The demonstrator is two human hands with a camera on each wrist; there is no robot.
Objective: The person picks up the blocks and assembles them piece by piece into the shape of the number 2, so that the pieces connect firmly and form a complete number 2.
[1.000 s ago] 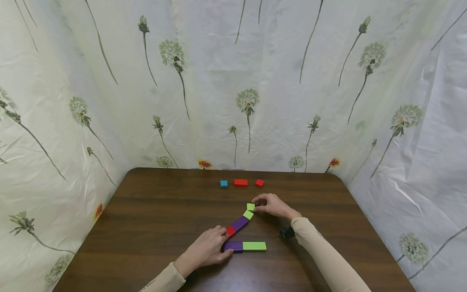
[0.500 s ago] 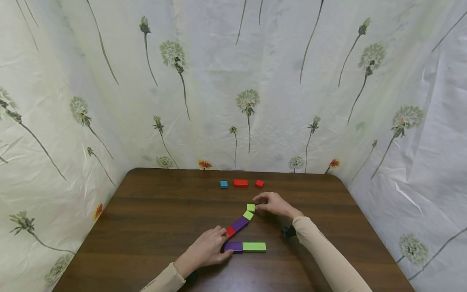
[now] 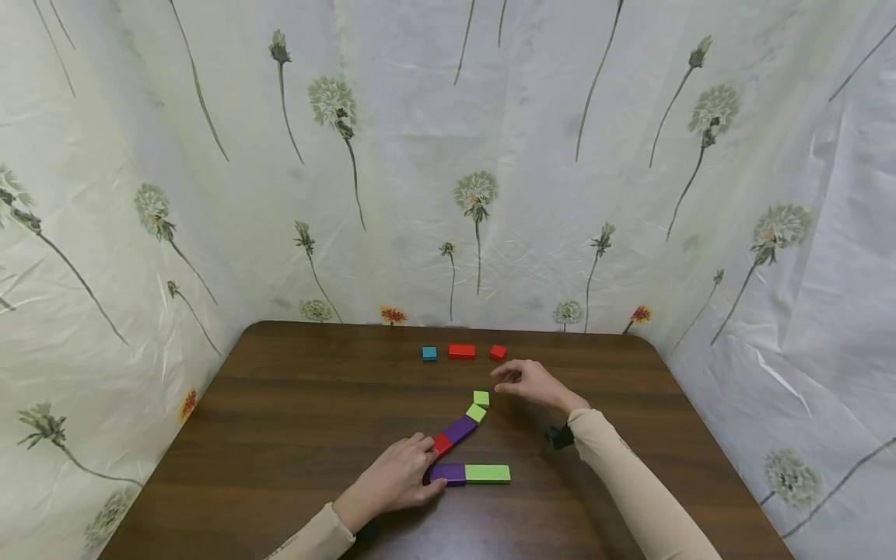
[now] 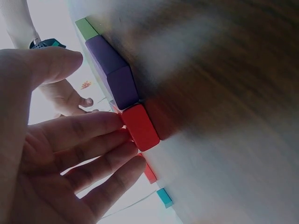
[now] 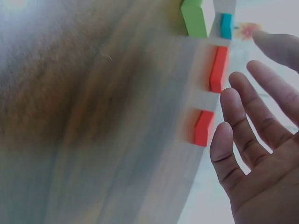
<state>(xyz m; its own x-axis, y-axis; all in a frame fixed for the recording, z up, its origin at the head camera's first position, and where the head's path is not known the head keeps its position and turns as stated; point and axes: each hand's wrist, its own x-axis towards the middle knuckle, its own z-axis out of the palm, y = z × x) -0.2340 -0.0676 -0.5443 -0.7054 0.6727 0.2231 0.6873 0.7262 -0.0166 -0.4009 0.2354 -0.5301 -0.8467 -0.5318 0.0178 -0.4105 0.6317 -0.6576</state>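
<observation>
A bent line of blocks crosses the middle of the table: a red block (image 3: 442, 444), a long purple block (image 3: 460, 429), a tilted green block (image 3: 477, 413) and, at its far end, another green block (image 3: 481, 399). In front lie a second purple block (image 3: 448, 474) and a long green block (image 3: 488, 473), end to end. My left hand (image 3: 395, 476) rests its nearly straight fingertips on the red block (image 4: 140, 127), with the thumb beside the front purple block. Holding nothing, my right hand (image 3: 535, 385) hovers to the right of the far green block, fingers relaxed and apart.
At the table's (image 3: 280, 404) back stand a small blue block (image 3: 430, 354), a longer red block (image 3: 462, 351) and a small red block (image 3: 498, 352). A flower-printed curtain (image 3: 413, 194) encloses the table behind and at the sides.
My right hand has come off the far green block and moved right and a little farther back. The left hand and the blocks look unmoved.
</observation>
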